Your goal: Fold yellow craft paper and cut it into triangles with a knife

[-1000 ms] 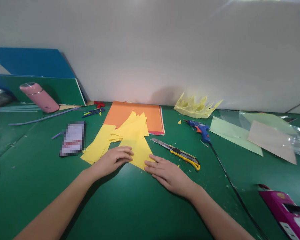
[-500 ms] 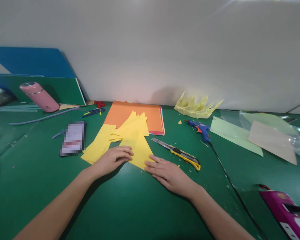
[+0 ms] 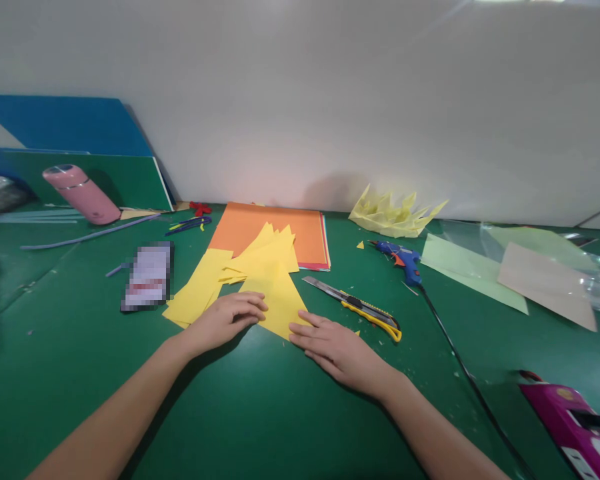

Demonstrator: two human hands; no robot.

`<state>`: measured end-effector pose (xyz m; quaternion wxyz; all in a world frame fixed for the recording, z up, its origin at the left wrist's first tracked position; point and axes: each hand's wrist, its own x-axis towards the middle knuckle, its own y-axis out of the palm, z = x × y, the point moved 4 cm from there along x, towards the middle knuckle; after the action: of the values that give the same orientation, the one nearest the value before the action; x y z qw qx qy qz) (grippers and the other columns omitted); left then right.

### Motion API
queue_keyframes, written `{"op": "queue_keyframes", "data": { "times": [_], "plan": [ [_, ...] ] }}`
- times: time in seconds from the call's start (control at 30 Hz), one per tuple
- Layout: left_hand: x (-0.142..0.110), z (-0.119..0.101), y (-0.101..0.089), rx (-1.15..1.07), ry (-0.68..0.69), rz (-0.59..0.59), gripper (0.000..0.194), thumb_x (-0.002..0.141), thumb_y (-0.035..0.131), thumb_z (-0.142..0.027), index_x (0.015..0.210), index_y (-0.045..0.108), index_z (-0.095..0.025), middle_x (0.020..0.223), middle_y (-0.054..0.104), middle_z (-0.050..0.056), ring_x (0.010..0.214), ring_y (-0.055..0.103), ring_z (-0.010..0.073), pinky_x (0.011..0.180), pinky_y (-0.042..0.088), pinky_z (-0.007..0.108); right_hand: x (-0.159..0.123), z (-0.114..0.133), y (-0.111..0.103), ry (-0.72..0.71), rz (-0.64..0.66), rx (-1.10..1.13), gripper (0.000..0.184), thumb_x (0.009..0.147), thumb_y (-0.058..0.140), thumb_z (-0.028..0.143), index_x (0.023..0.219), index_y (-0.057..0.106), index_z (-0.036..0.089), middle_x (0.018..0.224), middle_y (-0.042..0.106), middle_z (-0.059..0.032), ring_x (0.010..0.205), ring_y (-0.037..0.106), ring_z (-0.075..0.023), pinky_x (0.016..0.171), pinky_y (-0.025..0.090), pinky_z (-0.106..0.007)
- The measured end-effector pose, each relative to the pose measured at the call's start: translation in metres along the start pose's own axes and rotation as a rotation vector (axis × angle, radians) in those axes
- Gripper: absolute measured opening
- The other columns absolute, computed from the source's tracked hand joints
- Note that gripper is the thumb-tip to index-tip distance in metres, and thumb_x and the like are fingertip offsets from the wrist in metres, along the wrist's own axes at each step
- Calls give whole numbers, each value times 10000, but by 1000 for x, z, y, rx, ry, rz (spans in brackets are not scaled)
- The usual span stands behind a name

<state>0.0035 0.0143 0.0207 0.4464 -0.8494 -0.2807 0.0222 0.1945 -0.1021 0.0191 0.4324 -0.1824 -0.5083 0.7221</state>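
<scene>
In the head view, a sheet of yellow paper [image 3: 279, 300] lies on the green table between my two hands. My left hand [image 3: 230, 319] rests at its left side, fingers stretched toward the sheet and slightly bent. Flat on the lower right corner lie the fingers of my right hand [image 3: 333, 343], spread a little. Yellow pieces with pointed tips [image 3: 270, 250] are heaped at the sheet's far end. More yellow paper [image 3: 193, 293] sits to the left, partly behind my left hand. A utility knife [image 3: 355, 307] with its blade out lies beyond my right hand.
Orange paper [image 3: 240, 223] tops a stack at the back. Right of it are a pale yellow spiky paper piece [image 3: 393, 217], a blue glue gun [image 3: 405, 260] with a black cord, and a magenta power strip [image 3: 560, 413]. A phone [image 3: 150, 273] and a pink bottle [image 3: 87, 197] are left.
</scene>
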Motion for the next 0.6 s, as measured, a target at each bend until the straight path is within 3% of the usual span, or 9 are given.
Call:
{"op": "queue_keyframes", "data": {
  "times": [0.6],
  "plan": [
    [1,0,0,-9,-8,12,185,912,509,-260,882,689,-229,1040,699,35,1107,599,193,917,499,363,-1,0,1,-24,-5,-12,373,976,340,208,1263,572,153,1308,576,-79,1325,391,-238,1065,392,-442]
  ]
}}
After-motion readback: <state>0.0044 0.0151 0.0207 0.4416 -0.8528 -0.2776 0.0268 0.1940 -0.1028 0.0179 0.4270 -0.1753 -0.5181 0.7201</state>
